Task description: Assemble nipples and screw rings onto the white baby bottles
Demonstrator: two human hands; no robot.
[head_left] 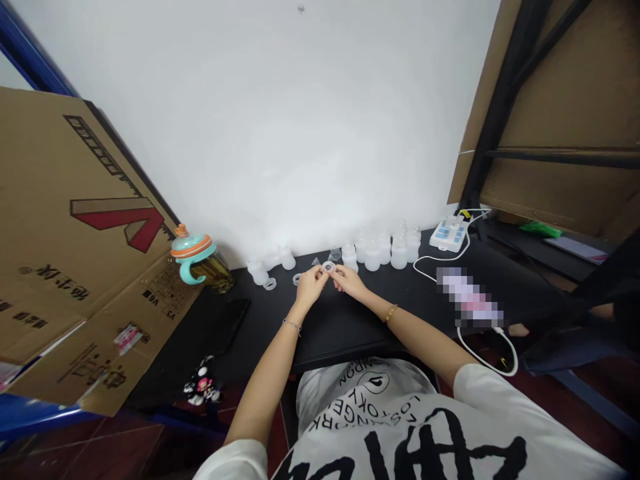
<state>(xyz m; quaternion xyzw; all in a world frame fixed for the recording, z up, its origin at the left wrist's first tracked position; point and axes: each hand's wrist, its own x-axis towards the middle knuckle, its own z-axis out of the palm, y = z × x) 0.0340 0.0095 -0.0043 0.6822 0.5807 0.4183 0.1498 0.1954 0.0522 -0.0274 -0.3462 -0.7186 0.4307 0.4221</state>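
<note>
Both of my hands meet over the black table (330, 333), gripping a white screw ring (329, 266) between them. My left hand (311, 283) pinches its left side, and my right hand (349, 280) pinches the right side. Just beyond the fingers lie clear teats (335, 253). Two loose rings (270, 284) rest to the left, near several open frosted baby bottles (258, 272). Right of my hands stands a group of frosted bottles (373, 257) topped with teats. Whether a teat sits inside the held ring is too small to tell.
At the left stand a drinking jug (195, 250) with an orange and turquoise lid and a large cardboard box (100, 253). A black phone (234, 323) and a figure charm (203, 383) lie nearer me. To the right are a power strip (449, 233), cables and a blurred-out object (470, 297).
</note>
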